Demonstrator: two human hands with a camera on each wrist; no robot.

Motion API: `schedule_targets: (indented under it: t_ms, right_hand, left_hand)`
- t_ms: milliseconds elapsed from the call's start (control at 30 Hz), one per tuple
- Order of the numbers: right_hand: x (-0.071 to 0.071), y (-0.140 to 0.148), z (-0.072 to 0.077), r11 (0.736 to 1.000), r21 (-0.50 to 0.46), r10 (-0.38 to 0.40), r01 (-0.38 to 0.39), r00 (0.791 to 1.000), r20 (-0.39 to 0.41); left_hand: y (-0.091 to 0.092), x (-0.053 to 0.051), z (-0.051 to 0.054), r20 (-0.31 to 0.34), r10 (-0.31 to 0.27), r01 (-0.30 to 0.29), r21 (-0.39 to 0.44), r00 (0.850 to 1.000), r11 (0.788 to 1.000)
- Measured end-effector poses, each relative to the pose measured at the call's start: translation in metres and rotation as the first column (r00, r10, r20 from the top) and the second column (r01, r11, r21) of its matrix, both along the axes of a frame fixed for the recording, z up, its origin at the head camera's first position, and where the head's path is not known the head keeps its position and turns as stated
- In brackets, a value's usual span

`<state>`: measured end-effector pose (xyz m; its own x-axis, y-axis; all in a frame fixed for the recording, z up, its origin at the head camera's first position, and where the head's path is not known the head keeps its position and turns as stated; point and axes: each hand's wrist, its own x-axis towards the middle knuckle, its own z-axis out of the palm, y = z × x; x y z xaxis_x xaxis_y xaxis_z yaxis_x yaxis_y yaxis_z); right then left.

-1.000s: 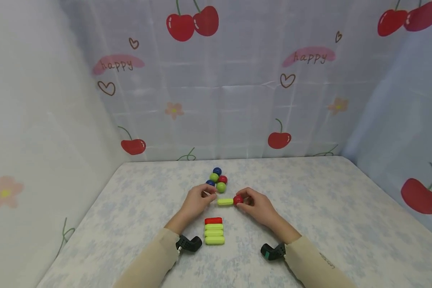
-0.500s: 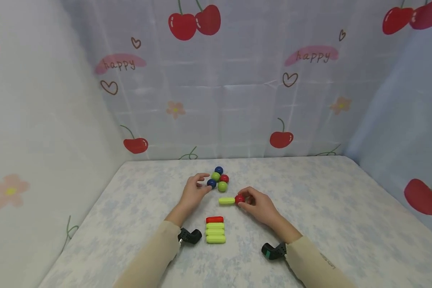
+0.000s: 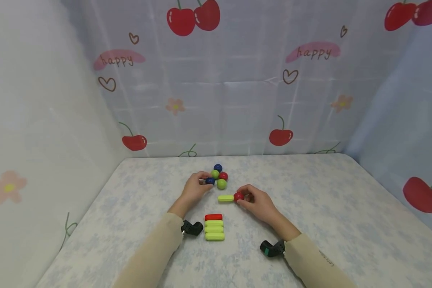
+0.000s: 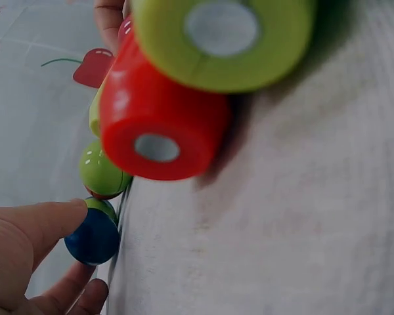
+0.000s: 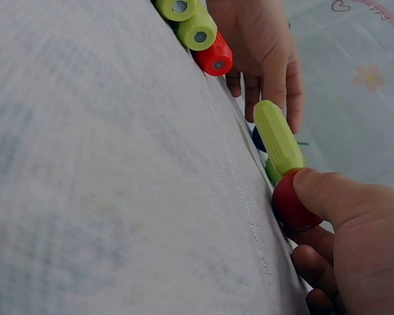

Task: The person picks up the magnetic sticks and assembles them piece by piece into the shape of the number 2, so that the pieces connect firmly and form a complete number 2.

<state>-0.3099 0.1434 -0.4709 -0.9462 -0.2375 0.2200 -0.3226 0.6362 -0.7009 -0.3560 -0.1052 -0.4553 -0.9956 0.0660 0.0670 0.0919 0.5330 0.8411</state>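
Observation:
My right hand point(image 3: 258, 203) pinches a red ball point(image 3: 238, 197) between thumb and fingers. A yellow-green magnetic rod point(image 3: 225, 198) sticks out leftward from that ball, end against it. Farther back, my left hand point(image 3: 194, 189) has its thumb and fingers around a blue ball point(image 3: 210, 181); the left wrist view shows the thumb on this blue ball point(image 4: 92, 237) from one side and fingers on the other. Close by the held ball are a green ball point(image 3: 215, 174), another green ball point(image 3: 221, 184), a red ball point(image 3: 223, 176) and a second blue ball point(image 3: 218, 168).
Nearer the body, a red rod point(image 3: 214, 217) lies beside several yellow-green rods point(image 3: 214, 230) in a row, between the forearms. Their ends show metal discs in the wrist views. A patterned curtain point(image 3: 234, 100) hangs behind the cloth-covered table point(image 3: 302, 188).
My left hand has gone from beside the yellow-green rod's free end back and left to the blue ball, closing its fingers around it. The right hand keeps its hold on the red ball.

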Motion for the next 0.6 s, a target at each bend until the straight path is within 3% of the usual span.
schedule_targets:
  t_ms: [300, 467, 600]
  right_hand:
    - [-0.0014, 0.0028, 0.0022, 1.0, -0.007, -0.015, 0.015, 1.0, 0.011]
    - [0.0, 0.0019, 0.0008, 1.0, -0.004, 0.008, -0.008, 1.0, 0.007]
    - [0.0001, 0.001, -0.0002, 1.0, 0.005, 0.018, -0.018, 1.0, -0.013]
  left_hand:
    - [0.0045, -0.0058, -0.0021, -0.035, 0.048, -0.047, 0.029, 0.998, 0.998]
    - [0.0022, -0.0017, -0.0033, -0.039, 0.076, -0.075, 0.024, 0.996, 0.997]
    - [-0.003, 0.0034, -0.0043, -0.033, 0.063, -0.063, 0.008, 0.997, 0.998]
